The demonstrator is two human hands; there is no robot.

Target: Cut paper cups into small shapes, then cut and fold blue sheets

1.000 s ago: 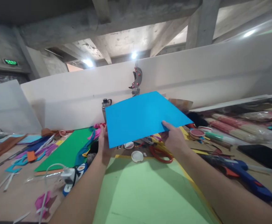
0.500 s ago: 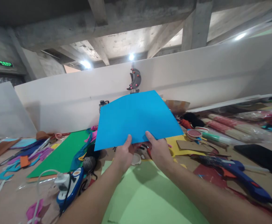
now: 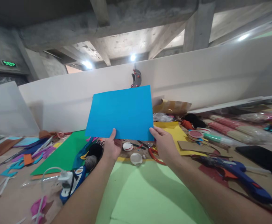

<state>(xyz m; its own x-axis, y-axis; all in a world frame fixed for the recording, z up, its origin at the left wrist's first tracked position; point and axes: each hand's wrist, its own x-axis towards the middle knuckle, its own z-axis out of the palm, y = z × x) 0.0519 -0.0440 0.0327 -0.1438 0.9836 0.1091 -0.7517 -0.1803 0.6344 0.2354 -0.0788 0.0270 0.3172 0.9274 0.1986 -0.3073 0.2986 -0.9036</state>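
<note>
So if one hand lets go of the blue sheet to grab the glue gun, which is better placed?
Right. The right hand pinches the blue sheet at its lower right corner, and the glue gun lies on that side. The left hand is farther away.

The blue sheet (image 3: pixel 121 113) I'm holding up is hiding most of the moon-shaped ornament (image 3: pixel 137 77); the light green sheet (image 3: pixel 147 196) is running off the bottom edge.

A glue gun (image 3: pixel 240 177) lies right of the mat (image 3: pixel 150 199), perhaps touching it.
</note>
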